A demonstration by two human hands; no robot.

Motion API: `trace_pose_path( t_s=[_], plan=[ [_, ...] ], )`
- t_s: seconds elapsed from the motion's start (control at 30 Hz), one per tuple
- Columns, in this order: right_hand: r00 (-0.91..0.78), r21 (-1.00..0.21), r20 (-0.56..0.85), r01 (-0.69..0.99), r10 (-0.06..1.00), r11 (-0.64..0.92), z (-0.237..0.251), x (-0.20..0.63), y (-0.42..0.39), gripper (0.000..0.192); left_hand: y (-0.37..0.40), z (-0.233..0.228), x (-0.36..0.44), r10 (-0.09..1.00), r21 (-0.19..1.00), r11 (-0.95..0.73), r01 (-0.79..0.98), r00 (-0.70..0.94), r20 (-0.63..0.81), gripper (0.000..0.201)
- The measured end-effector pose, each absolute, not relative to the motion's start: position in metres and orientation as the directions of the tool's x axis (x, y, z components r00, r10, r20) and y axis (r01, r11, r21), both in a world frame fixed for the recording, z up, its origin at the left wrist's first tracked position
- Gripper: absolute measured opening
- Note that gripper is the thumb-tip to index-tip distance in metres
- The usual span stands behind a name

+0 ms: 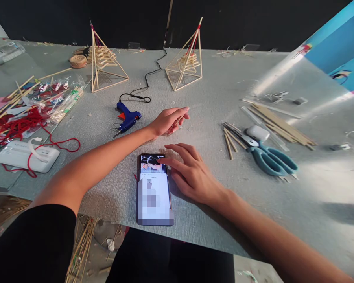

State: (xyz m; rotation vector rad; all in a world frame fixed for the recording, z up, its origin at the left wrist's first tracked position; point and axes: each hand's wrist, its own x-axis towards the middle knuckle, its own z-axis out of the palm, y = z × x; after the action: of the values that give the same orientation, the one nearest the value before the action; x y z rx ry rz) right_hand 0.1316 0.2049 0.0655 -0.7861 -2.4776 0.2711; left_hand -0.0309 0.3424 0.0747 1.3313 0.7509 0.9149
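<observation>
A smartphone (153, 188) lies face up near the table's front edge, its screen lit and partly blurred. My right hand (191, 171) rests just right of it, fingers apart, with the index fingertip at the upper part of the screen. Beyond the phone, my left hand (171, 121) is closed, fingers curled around what looks like a short wooden stick, mostly hidden by the fingers. A blue hot glue gun (128, 118) lies left of that hand, its black cord running to the back.
Two pyramid-shaped stick frames, a left one (93, 59) and a right one (201, 51), stand at the back. Teal-handled scissors (271, 159), a white earbud case (257, 133) and wooden strips (283, 124) lie right. Red cord (23, 124) and a white power bank (28, 155) lie left.
</observation>
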Motion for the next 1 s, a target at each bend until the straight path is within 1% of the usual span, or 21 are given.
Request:
trace_pose_path(
  t_s=[0.17,0.33,0.47,0.53,0.63,0.77,0.87,0.93,1.0],
  plan=[
    [-0.7,-0.321,0.392,0.504,0.597,0.802,0.0634,0.1326,0.2059,0.04,0.343,0.0769,-0.0305,0.877,0.995,0.015,-0.094,0.479,0.032,0.036],
    [-0.698,-0.315,0.409,0.496,0.587,0.809,0.0635,0.1324,0.206,0.041,0.3444,0.0773,-0.0298,0.877,0.995,0.037,-0.09,0.481,0.011,0.033],
    [-0.694,-0.319,0.439,0.474,0.571,0.821,0.0635,0.1326,0.2058,0.046,0.3433,0.0777,-0.0301,0.877,0.994,0.047,-0.097,0.481,0.005,0.03],
    [-0.701,-0.317,0.437,0.466,0.564,0.826,0.0633,0.1332,0.2059,0.045,0.3429,0.0779,-0.0302,0.876,0.994,0.041,-0.098,0.482,0.012,0.028],
    [-0.708,-0.319,0.429,0.463,0.562,0.827,0.0631,0.1342,0.2063,0.041,0.343,0.0785,-0.0303,0.877,0.995,0.037,-0.089,0.481,0.011,0.032],
    [-0.711,-0.331,0.439,0.44,0.549,0.835,0.0631,0.1354,0.2064,0.044,0.3453,0.0776,-0.0305,0.868,0.996,0.055,-0.068,0.496,-0.014,0.044],
    [-0.724,-0.338,0.434,0.421,0.536,0.842,0.0629,0.1356,0.2062,0.042,0.348,0.0746,-0.0307,0.856,0.995,0.065,-0.077,0.516,-0.016,0.051],
    [-0.703,-0.341,0.429,0.455,0.567,0.823,0.0625,0.1354,0.2067,0.042,0.3495,0.0728,-0.0308,0.855,0.993,0.074,-0.091,0.518,-0.017,0.053],
    [-0.662,-0.349,0.438,0.499,0.608,0.794,0.0619,0.1349,0.2078,0.048,0.3503,0.0721,-0.031,0.859,0.991,0.085,-0.104,0.512,-0.02,0.056]
  ],
)
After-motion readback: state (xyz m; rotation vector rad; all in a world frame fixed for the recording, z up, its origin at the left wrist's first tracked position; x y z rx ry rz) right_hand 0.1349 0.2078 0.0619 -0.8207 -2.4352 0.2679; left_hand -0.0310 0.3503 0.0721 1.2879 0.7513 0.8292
